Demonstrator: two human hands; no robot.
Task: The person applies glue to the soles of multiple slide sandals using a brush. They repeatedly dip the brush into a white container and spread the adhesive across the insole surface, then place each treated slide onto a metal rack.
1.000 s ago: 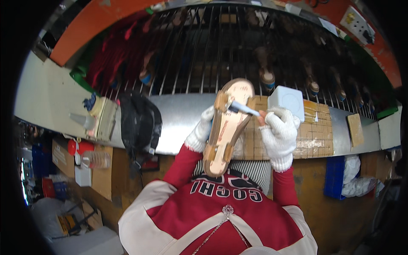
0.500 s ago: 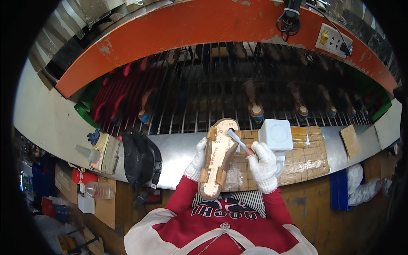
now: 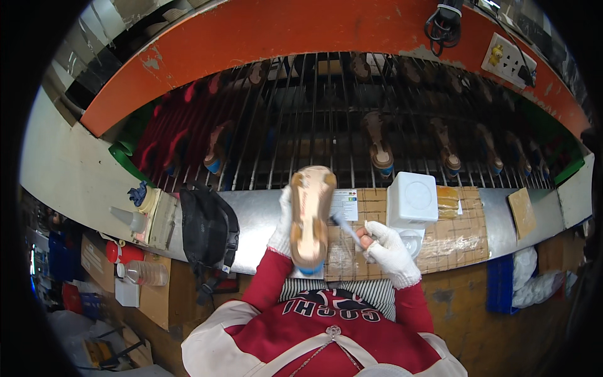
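Note:
In white knit gloves, my left hand [image 3: 281,227] grips a tan sandal upper on a blue-based shoe last [image 3: 309,217] by its left side, with the pale underside facing up. The shoe is slightly blurred by motion. My right hand [image 3: 388,250] is closed round the handle of a small brush [image 3: 345,225]. Its bristle end is close to the shoe's right edge; whether they touch I cannot tell. A white square plastic container [image 3: 413,200] stands just beyond my right hand, with a small clear cup [image 3: 411,242] in front of it.
Taped cardboard [image 3: 455,242] covers part of the metal ledge [image 3: 251,217]. A black bag [image 3: 207,229] lies to the left. Beyond the ledge, metal rods [image 3: 301,144] carry several lasted shoes [image 3: 380,147] under an orange beam [image 3: 282,34]. A blue crate [image 3: 500,283] is at right.
The brush has come away from the shoe's toe area and moved down. My left hand has shifted the shoe slightly left and turned it more upright. The whole view has shifted a little.

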